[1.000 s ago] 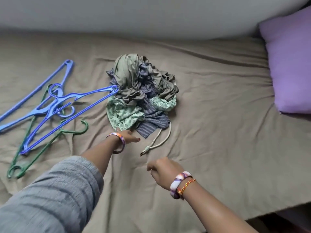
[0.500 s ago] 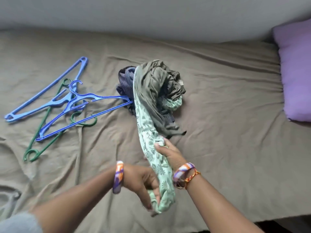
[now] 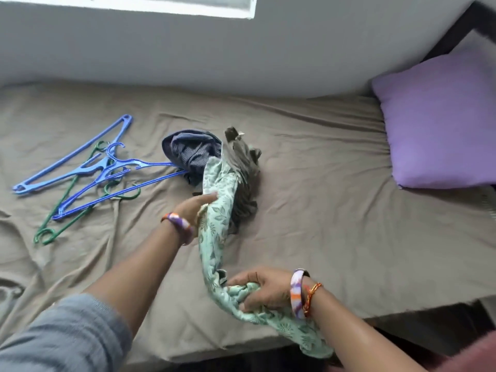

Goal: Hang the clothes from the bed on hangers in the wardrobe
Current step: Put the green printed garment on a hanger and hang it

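Green floral garment (image 3: pixel 214 232) (stretched taut) gripped between left hand (image 3: pixel 197 204) and right hand (image 3: pixel 257 288).

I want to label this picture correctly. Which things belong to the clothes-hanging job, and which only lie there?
For the job:
- green patterned garment, held by left hand and right hand
- olive garment
- striped dark garment
- blue hangers
- green hangers

Just there:
- purple pillow
- bed sheet

Blue hangers (image 3: pixel 80 173) and green hangers (image 3: pixel 57 210) look smooth, glossy plastic; the bed sheet (image 3: pixel 308 210) is matt, creased cloth; the green garment (image 3: pixel 214 237) is soft printed cloth.
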The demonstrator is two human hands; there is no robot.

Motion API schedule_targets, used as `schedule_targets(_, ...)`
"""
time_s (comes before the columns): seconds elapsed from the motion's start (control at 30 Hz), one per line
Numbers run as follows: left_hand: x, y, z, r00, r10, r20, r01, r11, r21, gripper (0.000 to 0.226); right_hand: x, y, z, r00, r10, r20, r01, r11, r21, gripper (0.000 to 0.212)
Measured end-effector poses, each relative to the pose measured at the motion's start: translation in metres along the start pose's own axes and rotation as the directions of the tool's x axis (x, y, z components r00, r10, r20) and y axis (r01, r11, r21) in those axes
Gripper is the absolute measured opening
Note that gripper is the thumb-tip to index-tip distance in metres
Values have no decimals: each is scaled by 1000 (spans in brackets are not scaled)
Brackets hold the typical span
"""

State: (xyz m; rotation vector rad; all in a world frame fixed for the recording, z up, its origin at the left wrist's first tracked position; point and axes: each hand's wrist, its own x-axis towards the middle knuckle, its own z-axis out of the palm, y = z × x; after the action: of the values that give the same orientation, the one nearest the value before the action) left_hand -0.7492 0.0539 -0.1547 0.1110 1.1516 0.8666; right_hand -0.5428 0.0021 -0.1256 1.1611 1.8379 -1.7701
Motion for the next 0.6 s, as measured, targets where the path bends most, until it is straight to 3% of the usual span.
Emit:
schedule_targets(0.07, -18, 2, 22, 998, 46, 34, -49, 995, 86, 23, -9, 8, 0, 995, -16, -97, 13, 999, -29, 53)
schedule_targets(0.13, -38, 2, 32, 983, 119, 142, -125, 991, 38, 19, -16, 19, 0, 970, -15, -244, 26, 999, 40, 56)
schedule_targets(0.27, -86, -33, 29, 869, 203, 451, -274, 957, 97, 40, -23, 31, -7, 914, 32, -405, 82, 961, 262, 56)
schedule_targets(0.33, -95, -65, 25, 837, 133, 531, -278, 939, 204, 49, -21, 32, -11, 911, 74, -406, 179, 815, 550, 38)
schedule_targets(0.4, -95, -104, 23, 798, 12, 602, -274, 898, 346, 35, -19, 28, -11, 956, 42, -292, 240, 464, 853, 34)
schedule_targets(0.43, -97, -123, 26, 793, -47, 607, -254, 880, 401, 27, -19, 26, -9, 967, 24, -253, 228, 361, 904, 44)
schedule_targets(0.47, -94, -143, 26, 808, -87, 582, -214, 878, 429, 26, -19, 24, -6, 973, 5, -233, 217, 344, 914, 48)
schedule_targets(0.53, -86, -173, 23, 851, -123, 510, -103, 914, 392, 39, -15, 21, 2, 954, 23, -300, 262, 423, 867, 39)
schedule_targets(0.6, -78, -189, 18, 942, -111, 315, 29, 967, 254, 41, -15, 18, 9, 928, 27, -373, 325, 435, 840, 27)
